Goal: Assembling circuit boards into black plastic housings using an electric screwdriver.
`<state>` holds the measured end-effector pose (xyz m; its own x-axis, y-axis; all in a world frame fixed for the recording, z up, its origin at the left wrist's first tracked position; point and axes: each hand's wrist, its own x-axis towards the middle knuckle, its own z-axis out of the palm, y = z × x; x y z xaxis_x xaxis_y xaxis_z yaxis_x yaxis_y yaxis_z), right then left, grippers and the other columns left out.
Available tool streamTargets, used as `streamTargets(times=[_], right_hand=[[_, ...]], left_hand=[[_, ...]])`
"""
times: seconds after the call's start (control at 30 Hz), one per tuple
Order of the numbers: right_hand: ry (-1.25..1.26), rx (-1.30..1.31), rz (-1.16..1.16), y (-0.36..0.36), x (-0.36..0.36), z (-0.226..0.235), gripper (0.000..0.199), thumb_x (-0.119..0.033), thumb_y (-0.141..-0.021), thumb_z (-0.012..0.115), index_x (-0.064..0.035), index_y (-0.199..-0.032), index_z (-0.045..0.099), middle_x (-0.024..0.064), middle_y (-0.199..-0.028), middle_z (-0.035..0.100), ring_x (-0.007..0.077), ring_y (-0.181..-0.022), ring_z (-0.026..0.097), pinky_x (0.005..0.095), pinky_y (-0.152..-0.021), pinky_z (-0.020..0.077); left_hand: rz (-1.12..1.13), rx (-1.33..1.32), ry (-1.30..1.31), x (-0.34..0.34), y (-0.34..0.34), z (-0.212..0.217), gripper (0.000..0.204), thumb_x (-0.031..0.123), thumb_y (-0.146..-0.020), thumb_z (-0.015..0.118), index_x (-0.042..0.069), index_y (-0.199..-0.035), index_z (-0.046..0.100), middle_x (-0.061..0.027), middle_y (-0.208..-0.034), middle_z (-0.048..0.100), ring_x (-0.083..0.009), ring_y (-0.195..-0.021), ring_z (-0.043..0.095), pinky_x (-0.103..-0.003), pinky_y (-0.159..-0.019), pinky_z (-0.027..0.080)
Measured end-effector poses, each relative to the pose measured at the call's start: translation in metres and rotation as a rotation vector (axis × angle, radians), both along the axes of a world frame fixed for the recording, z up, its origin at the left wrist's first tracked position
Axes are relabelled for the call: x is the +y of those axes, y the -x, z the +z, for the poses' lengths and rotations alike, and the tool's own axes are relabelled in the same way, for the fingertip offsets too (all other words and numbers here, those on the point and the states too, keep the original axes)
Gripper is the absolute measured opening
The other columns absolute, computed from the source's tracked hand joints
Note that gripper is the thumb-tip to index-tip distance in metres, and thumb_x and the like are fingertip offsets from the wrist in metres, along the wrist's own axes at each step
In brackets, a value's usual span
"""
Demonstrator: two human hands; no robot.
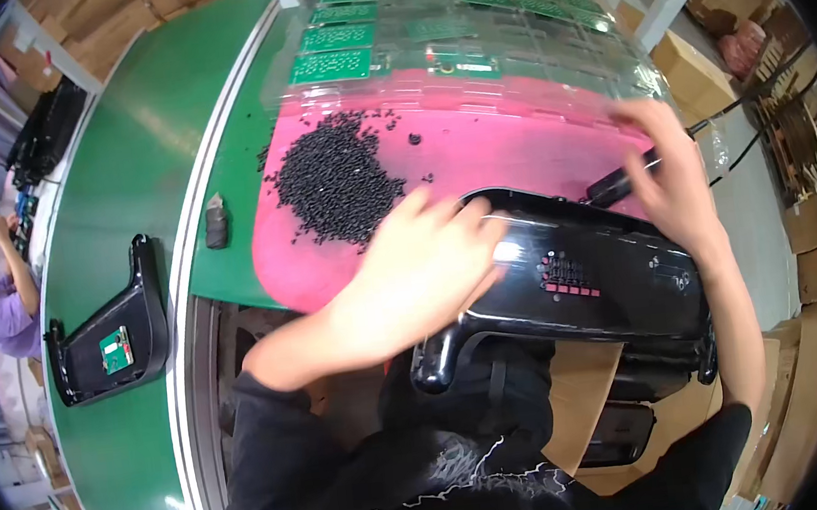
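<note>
A: Head view first — where are the hands?

B: Both are on the glossy black moulded plastic panel [587,267] that lies across the near edge of the pink work mat [478,155]. The left hand [419,264] rests flat on the panel's left end, fingers spread narrowly and pressing down, pinching nothing that I can see. The right hand [672,180] is at the far right corner, fingers curled about a small dark stick-like part [618,183]; its grip is blurred, so I cannot tell how tight it is.

A: What lies beyond the fingertips?

B: A heap of small black pellets [337,178] just past the left fingers, and clear trays of green circuit boards [406,29] further off.

A: Which step is this?

B: I judge it as steadying the panel while fitting something at its right corner. Next calls for a firm left hand and careful aim near the red button cluster [568,279].
</note>
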<state>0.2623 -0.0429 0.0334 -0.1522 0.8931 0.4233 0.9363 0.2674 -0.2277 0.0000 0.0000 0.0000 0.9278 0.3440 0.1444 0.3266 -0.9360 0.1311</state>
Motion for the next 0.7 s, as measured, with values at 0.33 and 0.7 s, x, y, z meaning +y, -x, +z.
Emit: streamTargets(times=[0.33, 0.7], right_hand=[[0.066, -0.069, 0.163, 0.101, 0.202, -0.062, 0.045, -0.022, -0.095, 0.052, -0.0044, -0.137, 0.048, 0.0210, -0.133, 0.055, 0.0350, -0.128, 0.047, 0.0476, -0.109, 0.0346], [-0.009, 0.041, -0.016, 0.128, 0.271, -0.079, 0.032, -0.018, -0.094, 0.049, -0.0076, -0.121, 0.062, 0.0152, -0.119, 0.061, 0.0316, -0.118, 0.052, 0.0492, -0.104, 0.0296]], left_hand=[[-0.130, -0.405, -0.073, 0.063, -0.076, -0.063, 0.022, 0.028, -0.079, 0.071, 0.007, -0.085, 0.070, -0.0074, -0.086, 0.069, -0.0243, -0.089, 0.066, -0.041, -0.089, 0.047], [-0.313, -0.598, 0.171, 0.074, -0.061, -0.071, 0.068, 0.044, -0.079, 0.072, 0.000, -0.128, 0.053, -0.0224, -0.134, 0.050, -0.0419, -0.129, 0.040, -0.055, -0.108, 0.032]])
